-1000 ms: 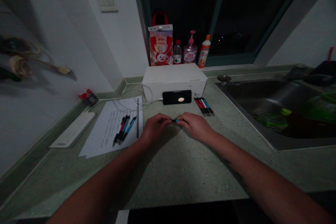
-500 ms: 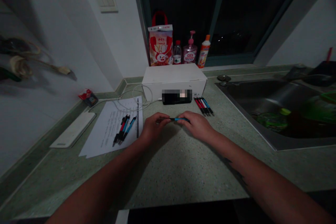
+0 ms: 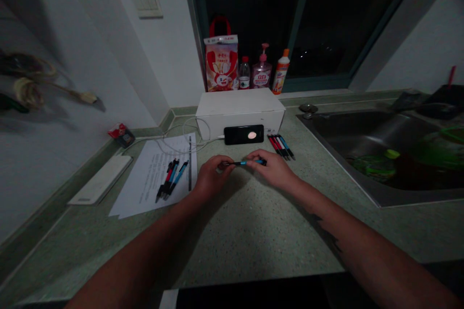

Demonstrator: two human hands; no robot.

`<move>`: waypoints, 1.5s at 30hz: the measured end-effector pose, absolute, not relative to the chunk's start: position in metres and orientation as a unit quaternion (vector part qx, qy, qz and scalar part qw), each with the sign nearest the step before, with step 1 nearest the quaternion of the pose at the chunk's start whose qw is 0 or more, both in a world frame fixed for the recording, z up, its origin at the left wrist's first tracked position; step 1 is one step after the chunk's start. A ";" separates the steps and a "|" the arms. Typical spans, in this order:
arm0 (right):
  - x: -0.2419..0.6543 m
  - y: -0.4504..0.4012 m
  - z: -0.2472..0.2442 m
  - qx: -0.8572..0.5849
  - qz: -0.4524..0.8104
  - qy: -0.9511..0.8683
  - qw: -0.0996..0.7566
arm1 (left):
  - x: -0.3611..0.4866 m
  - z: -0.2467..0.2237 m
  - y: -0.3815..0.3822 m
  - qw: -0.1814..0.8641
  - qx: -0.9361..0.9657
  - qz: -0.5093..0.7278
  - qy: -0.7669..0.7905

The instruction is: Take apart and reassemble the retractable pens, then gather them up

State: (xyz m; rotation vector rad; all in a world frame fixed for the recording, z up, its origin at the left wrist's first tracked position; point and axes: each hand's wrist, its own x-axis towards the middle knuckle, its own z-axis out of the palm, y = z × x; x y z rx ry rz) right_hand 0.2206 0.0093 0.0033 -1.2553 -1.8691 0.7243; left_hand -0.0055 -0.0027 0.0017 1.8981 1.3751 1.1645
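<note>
A blue and black pen (image 3: pixel 242 163) lies level between my hands over the counter. My left hand (image 3: pixel 213 174) pinches its dark left end between thumb and fingers. The blue right part is gripped by my right hand (image 3: pixel 270 167). Several red and blue pens (image 3: pixel 171 179) rest on printed paper sheets (image 3: pixel 145 174) to the left. More pens (image 3: pixel 282 147), red, white and blue, lie side by side beyond my right hand. A black phone (image 3: pixel 243 134) leans on the white box (image 3: pixel 239 104), with a white cable plugged into its left end.
A metal sink (image 3: pixel 339 169) with green items is at the right. Behind the box stand a red bag (image 3: pixel 222 65) and several bottles (image 3: pixel 261 70). A white flat case (image 3: pixel 100 179) and a small red and black packet (image 3: pixel 121 135) lie at the left.
My right fingers have shifted slightly along the pen, and more of its right end shows. My left hand has barely moved.
</note>
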 end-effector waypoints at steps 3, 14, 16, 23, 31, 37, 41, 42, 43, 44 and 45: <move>0.224 0.016 0.003 -0.490 0.335 -0.660 0.460 | -0.003 -0.001 -0.003 0.295 0.688 0.404 0.526; 0.211 0.009 0.004 -0.411 0.485 -0.577 0.512 | 0.011 -0.007 -0.021 0.423 0.724 0.299 0.456; 0.208 0.006 0.003 -0.411 0.494 -0.576 0.506 | 0.011 -0.006 -0.022 0.426 0.727 0.298 0.448; 0.206 0.004 0.003 -0.422 0.493 -0.573 0.501 | 0.012 -0.005 -0.025 0.385 0.754 0.295 0.444; 0.206 0.005 0.001 -0.425 0.495 -0.568 0.502 | 0.013 0.002 -0.028 0.383 0.753 0.306 0.438; 0.207 0.006 -0.001 -0.428 0.492 -0.565 0.505 | 0.012 0.001 -0.027 0.386 0.753 0.299 0.442; 0.208 0.005 0.001 -0.427 0.496 -0.566 0.501 | 0.012 -0.002 -0.026 0.378 0.758 0.292 0.443; 0.208 0.006 0.001 -0.427 0.496 -0.566 0.501 | 0.011 -0.003 -0.025 0.377 0.759 0.294 0.442; 0.208 0.006 0.001 -0.426 0.496 -0.567 0.501 | 0.011 -0.003 -0.025 0.378 0.758 0.295 0.442; 0.207 0.006 0.001 -0.425 0.498 -0.567 0.499 | 0.011 -0.003 -0.025 0.380 0.756 0.297 0.443; 0.207 0.005 0.000 -0.422 0.502 -0.569 0.496 | 0.011 -0.004 -0.024 0.382 0.754 0.298 0.444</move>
